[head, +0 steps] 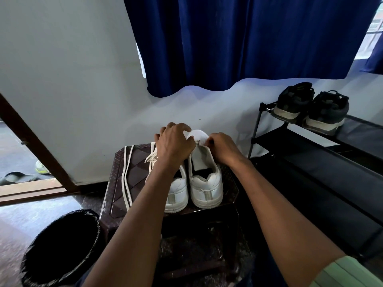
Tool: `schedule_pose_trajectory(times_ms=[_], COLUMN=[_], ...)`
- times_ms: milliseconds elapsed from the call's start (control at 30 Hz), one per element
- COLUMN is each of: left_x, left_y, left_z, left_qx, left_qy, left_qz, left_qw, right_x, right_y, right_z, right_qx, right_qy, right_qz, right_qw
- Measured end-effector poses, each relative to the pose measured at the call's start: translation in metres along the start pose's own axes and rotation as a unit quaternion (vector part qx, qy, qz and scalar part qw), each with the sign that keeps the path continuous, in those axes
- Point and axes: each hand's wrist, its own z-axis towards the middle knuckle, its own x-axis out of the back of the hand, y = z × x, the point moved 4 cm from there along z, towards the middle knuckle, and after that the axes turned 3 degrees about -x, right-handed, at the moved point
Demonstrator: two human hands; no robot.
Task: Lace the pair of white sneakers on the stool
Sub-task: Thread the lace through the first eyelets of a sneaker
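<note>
White wall behind, blue curtain hanging above; dark brown plastic stool against the wall with the pair of white sneakers on top, heels toward camera; left sneaker partly laced near its front, right sneaker just beside it with its tongue pulled up; loose white lace lies in two strands on the bare left part of the stool; left hand curled over the front of the shoes, fingers hidden, cannot tell what it grips; right hand pinches at the tongue's right edge, fingers bunched together; black shoe rack at right holds dark sneakers; black-lined bin at lower left on the floor; open doorway far left.
</note>
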Motion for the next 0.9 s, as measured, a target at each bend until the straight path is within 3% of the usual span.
schedule_pose_trajectory(times_ms=[67, 133, 300, 467, 533, 600, 700, 733, 767, 867, 900], left_x=[-0.001, -0.003, -0.004, -0.002, -0.003, -0.004, -0.006, -0.006, -0.007, -0.007, -0.007], left_y=[0.006, 0.007, -0.003, -0.002, -0.003, -0.004, -0.006, -0.005, -0.005, -0.004, -0.004], left_z=[0.000, -0.002, -0.003, -0.006, -0.007, -0.006, -0.005, -0.004, -0.004, -0.004, -0.004], left_qx=[-0.076, -0.095, -0.014, -0.002, 0.004, 0.011, 0.019, 0.022, 0.025, 0.033, 0.034], left_qy=[-0.028, -0.060, -0.085, -0.061, -0.053, -0.058, -0.059, -0.056, -0.054, -0.054, -0.055], left_qz=[-0.032, -0.003, 0.101, 0.096, 0.104, 0.116, 0.127, 0.129, 0.130, 0.127, 0.127], left_qw=[0.996, 0.994, 0.991, 0.994, 0.993, 0.991, 0.990, 0.990, 0.990, 0.990, 0.990], right_x=[-0.006, -0.002, 0.015, 0.021, 0.019, 0.019, 0.021, 0.022, 0.023, 0.028, 0.027], right_y=[0.002, -0.001, 0.000, 0.002, -0.001, -0.005, -0.010, -0.009, -0.006, -0.001, -0.001], right_z=[0.005, 0.002, -0.006, -0.005, -0.007, -0.006, -0.005, -0.005, -0.006, -0.008, -0.008], right_qx=[-0.002, -0.005, -0.035, -0.039, -0.021, -0.028, -0.118, -0.137, -0.148, -0.108, -0.087], right_qy=[-0.015, -0.007, 0.057, 0.075, 0.073, 0.084, 0.051, 0.051, 0.060, 0.097, 0.093], right_qz=[-0.005, 0.010, 0.109, 0.050, 0.108, 0.303, 0.637, 0.664, 0.642, 0.356, 0.245], right_qw=[1.000, 1.000, 0.992, 0.995, 0.991, 0.949, 0.760, 0.733, 0.750, 0.923, 0.961])
